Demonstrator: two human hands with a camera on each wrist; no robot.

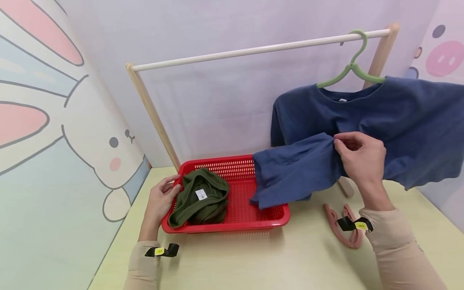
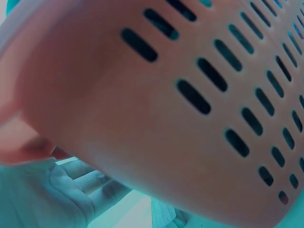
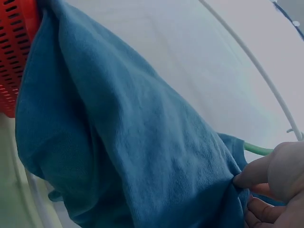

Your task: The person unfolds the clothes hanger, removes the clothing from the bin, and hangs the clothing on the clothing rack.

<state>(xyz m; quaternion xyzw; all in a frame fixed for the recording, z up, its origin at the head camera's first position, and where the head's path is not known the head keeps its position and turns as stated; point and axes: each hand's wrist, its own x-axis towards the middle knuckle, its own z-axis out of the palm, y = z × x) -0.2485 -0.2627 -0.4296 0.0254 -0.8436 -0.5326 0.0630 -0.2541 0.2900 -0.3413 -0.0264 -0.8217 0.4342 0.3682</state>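
A navy blue T-shirt hangs on a green hanger hooked over the rack's white bar. My right hand pinches a fold of its cloth between thumb and fingers. From that pinch, part of the shirt stretches left over the right end of a red plastic basket. My left hand holds the basket's left rim; its palm shows below the basket edge in the left wrist view. Inside the basket, on its left side, lies a crumpled dark green garment with a white label.
The clothes rack has a white bar and wooden posts, standing against the back wall. A folded pink hanger lies on the pale yellow table beside my right wrist. Cartoon-printed walls close in both sides.
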